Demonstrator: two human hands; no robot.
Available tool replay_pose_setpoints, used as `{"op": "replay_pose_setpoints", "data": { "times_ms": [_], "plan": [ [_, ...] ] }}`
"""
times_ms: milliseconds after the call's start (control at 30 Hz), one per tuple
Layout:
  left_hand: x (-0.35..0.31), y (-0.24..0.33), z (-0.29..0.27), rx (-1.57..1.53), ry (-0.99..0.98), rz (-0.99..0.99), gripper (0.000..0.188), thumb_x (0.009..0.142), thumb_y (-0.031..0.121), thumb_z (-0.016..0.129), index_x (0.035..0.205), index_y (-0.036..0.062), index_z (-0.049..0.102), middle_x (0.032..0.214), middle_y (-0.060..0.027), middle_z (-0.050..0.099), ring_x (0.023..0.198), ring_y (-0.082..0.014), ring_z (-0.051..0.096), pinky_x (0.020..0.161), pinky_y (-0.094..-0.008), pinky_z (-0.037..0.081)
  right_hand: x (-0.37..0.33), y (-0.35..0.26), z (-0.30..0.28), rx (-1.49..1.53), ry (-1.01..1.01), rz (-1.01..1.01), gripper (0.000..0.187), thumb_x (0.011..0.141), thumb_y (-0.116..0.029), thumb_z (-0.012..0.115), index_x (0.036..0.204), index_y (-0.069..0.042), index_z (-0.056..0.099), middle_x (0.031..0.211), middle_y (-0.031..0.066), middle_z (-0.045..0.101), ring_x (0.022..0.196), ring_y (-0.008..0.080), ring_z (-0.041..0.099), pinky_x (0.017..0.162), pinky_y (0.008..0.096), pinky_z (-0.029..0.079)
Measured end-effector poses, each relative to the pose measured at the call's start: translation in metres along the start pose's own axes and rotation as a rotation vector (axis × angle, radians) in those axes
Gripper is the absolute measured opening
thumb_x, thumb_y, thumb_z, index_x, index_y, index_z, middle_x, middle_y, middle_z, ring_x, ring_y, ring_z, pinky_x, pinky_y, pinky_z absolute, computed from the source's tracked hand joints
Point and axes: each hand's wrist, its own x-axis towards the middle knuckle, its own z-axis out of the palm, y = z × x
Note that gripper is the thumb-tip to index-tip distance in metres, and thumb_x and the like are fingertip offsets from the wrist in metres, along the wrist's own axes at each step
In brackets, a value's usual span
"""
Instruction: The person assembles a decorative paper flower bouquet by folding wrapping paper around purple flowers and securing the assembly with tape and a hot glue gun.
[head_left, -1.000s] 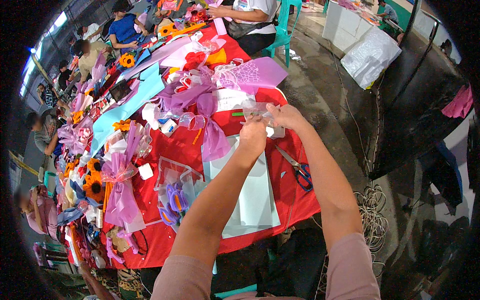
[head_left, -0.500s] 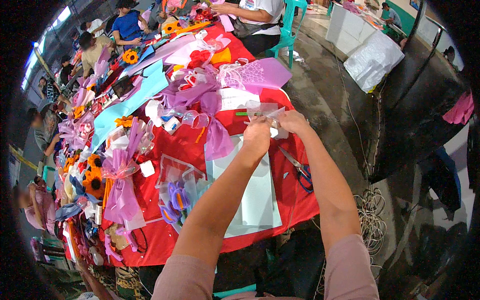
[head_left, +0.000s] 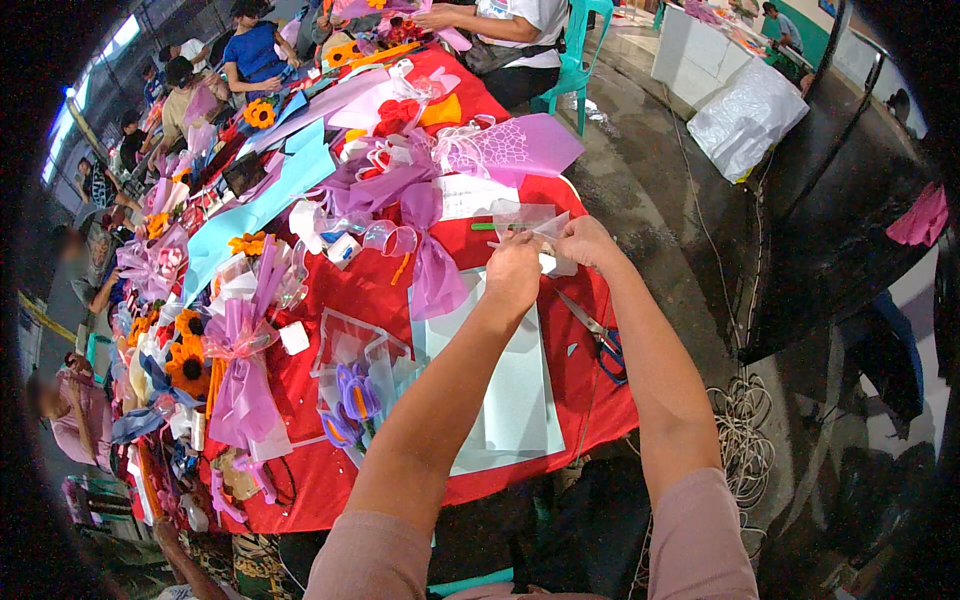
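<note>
Toward the table's far right corner, my left hand [head_left: 514, 268] and my right hand [head_left: 588, 243] are close together. Both have their fingers closed on a small translucent sheet [head_left: 527, 216]. A white object [head_left: 560, 266] shows between them; its kind is partly hidden. Just left of the sheet lies a green pen-like stick [head_left: 483, 227]. Scissors with dark blue handles [head_left: 608, 350] rest beside my right forearm. Beneath my left forearm is a pale blue-white sheet [head_left: 520, 400], and to its left lie purple tulip-shaped craft flowers [head_left: 357, 393] in clear wrapping.
The red tablecloth [head_left: 300, 490] carries purple wrapped bouquets [head_left: 240, 350], orange sunflowers [head_left: 188, 365], light blue paper [head_left: 265, 205] and clear ribbon [head_left: 390, 238]. Other people sit along the far and left sides. A green chair [head_left: 575, 60] and coiled cable [head_left: 745, 440] stand off the table.
My right hand has shifted slightly, its fingers drawn in closer at the translucent sheet. My left hand stays almost in place. The things on the table near me have not moved.
</note>
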Motion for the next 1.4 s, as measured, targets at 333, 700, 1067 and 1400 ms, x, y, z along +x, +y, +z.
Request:
{"op": "replay_pose_setpoints", "data": {
  "times_ms": [333,700,1067,1400],
  "plan": [
    [0.000,0.005,-0.005,0.030,0.001,0.001,0.039,0.081,0.004,0.056,0.120,0.0038,0.060,0.111,-0.0161,0.064,0.112,-0.0368,0.056,0.091,-0.0435,0.050,-0.007,-0.014,-0.035,-0.225,-0.058,0.174,0.034,0.066,-0.020,0.063,0.087,0.005,0.071,0.102,0.0253,0.067,0.098,0.0379,0.066,0.084,0.0427,0.053],
    [0.000,0.007,0.001,0.025,-0.008,0.000,0.051,0.074,0.002,0.057,0.124,0.0097,0.060,0.118,-0.0146,0.063,0.111,-0.0374,0.056,0.095,-0.0458,0.047,-0.023,0.038,-0.064,-0.285,0.018,0.060,0.030,0.065,-0.027,0.062,0.075,0.000,0.071,0.084,0.0243,0.066,0.087,0.0383,0.066,0.078,0.0451,0.053],
    [0.000,0.012,-0.005,0.143,-0.097,0.031,0.049,0.084,0.008,0.055,0.132,0.0194,0.053,0.121,-0.0181,0.060,0.115,-0.0386,0.054,0.096,-0.0456,0.048,-0.022,0.081,-0.068,-0.165,0.068,0.150,0.012,0.067,-0.009,0.073,0.068,0.000,0.066,0.064,0.0092,0.062,0.062,0.0189,0.058,0.056,0.0362,0.045],
    [0.004,0.050,-0.016,0.531,-0.319,0.097,0.065,0.082,0.045,0.066,0.143,0.0349,0.042,0.129,-0.0305,0.052,0.124,-0.0448,0.046,0.105,-0.0670,0.023,-0.042,0.071,-0.059,0.361,-0.028,0.401,0.011,0.071,-0.009,0.067,0.063,-0.001,0.065,0.060,0.0079,0.063,0.045,0.0136,0.055,0.038,0.0299,0.034]
  ]
}}
